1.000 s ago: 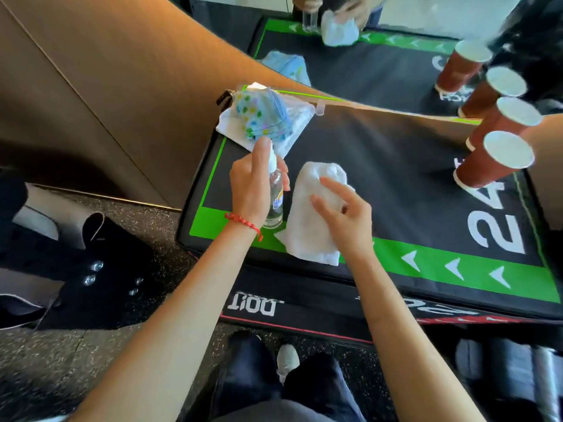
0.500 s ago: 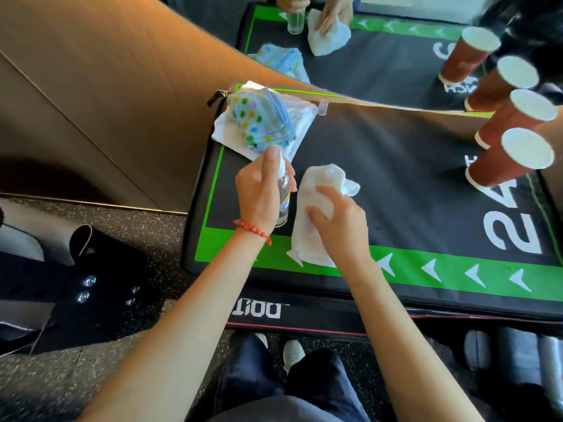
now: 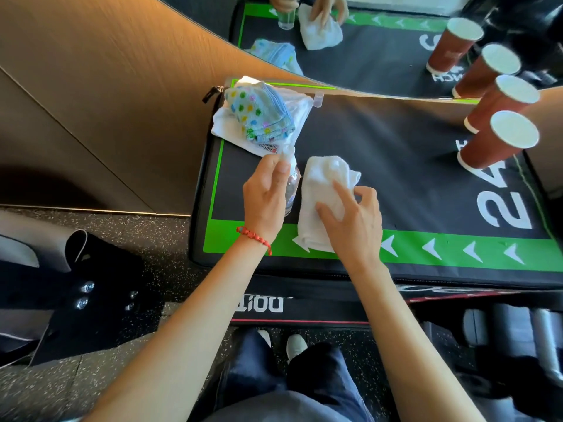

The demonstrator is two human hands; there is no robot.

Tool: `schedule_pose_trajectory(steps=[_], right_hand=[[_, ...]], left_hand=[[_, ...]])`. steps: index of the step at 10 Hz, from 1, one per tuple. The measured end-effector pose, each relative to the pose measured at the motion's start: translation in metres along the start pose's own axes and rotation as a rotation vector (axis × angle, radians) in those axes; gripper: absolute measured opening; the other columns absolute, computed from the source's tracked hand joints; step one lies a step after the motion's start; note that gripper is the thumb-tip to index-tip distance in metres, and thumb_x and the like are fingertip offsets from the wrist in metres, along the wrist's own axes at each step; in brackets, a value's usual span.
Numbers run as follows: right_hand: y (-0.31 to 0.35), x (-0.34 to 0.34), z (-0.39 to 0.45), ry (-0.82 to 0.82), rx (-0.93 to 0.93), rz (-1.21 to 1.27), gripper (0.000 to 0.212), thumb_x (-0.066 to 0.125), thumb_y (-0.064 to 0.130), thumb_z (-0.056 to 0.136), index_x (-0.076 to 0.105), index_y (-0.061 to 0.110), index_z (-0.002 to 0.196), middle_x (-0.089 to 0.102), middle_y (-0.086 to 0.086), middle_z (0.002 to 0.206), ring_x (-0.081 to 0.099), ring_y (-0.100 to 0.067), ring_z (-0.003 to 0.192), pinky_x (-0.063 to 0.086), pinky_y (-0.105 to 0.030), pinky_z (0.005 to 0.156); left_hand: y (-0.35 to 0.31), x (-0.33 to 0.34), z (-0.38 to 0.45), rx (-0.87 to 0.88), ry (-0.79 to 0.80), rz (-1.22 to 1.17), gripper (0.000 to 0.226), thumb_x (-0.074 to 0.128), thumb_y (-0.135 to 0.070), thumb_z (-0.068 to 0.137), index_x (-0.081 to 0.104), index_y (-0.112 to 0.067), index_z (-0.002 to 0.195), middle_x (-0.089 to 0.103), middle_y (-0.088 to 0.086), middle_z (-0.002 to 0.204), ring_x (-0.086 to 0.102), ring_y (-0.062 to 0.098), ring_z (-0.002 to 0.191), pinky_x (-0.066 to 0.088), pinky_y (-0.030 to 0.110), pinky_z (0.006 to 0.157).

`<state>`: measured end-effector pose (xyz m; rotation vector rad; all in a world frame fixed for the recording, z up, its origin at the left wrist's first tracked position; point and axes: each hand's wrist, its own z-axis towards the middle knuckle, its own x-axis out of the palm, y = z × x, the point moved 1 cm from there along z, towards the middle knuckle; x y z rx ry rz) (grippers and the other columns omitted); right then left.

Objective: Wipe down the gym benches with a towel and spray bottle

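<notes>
The black-and-green padded desk (image 3: 396,166) carries everything, and the main risk is on its far right: four paper cups (image 3: 493,144) stand close together near the edge (whether they hold liquid cannot be seen), so a wide wiping stroke that way could knock them over or off. I count two real cups and two mirror reflections at most; the mirror seam makes this hard to settle, so four visible is the safe figure.

At the far left corner lies one pile of folded cloths (image 3: 259,117), a dotted blue one on a white one. Spray aimed that way would wet them needlessly.

One white towel (image 3: 320,190) lies folded on the near part of the desk, under the right hand (image 3: 353,220), whose grip is loose, fingertips pressing it flat, not clenched. Pushed like that, it may bunch or slip off the near edge.

One small clear spray bottle (image 3: 291,190) stands just left of the towel, the left hand (image 3: 265,199) wrapped around it, a finger on top. A tilted nozzle could miss the desk.

One small clear cap (image 3: 318,97) sits by the mirror.
</notes>
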<state>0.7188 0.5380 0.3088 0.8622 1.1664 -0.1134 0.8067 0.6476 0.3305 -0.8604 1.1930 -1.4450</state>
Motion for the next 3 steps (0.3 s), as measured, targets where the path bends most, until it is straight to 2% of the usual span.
schedule_pose_trajectory(steps=[1,2,3], right_hand=[[-0.003,-0.002,-0.014,-0.042,-0.023,-0.021,0.048,0.066,0.029,0.08,0.053,0.022,0.125,0.048,-0.01,0.122,0.046,-0.029,0.104,0.032,-0.035,0.085],[-0.006,-0.006,-0.031,-0.043,-0.021,0.013,0.049,0.065,0.029,0.082,0.051,0.02,0.128,0.046,-0.011,0.13,0.045,-0.029,0.111,0.033,-0.037,0.089],[-0.012,-0.007,-0.048,-0.113,-0.022,0.007,0.047,0.065,0.027,0.083,0.052,0.017,0.127,0.05,-0.012,0.127,0.047,-0.032,0.111,0.034,-0.039,0.09]], left_hand=[[0.007,-0.006,-0.011,-0.007,0.019,-0.002,0.07,0.038,-0.068,0.083,0.059,-0.005,0.105,0.06,-0.01,0.089,0.057,-0.004,0.082,0.042,0.012,0.075],[0.01,-0.014,-0.025,-0.061,0.055,0.037,0.056,0.047,-0.048,0.084,0.054,-0.006,0.12,0.062,0.003,0.112,0.057,0.012,0.106,0.043,0.019,0.09],[0.013,-0.023,-0.043,0.015,0.027,0.157,0.043,0.052,-0.029,0.088,0.053,-0.004,0.123,0.056,0.005,0.12,0.053,0.018,0.112,0.039,0.018,0.094]])
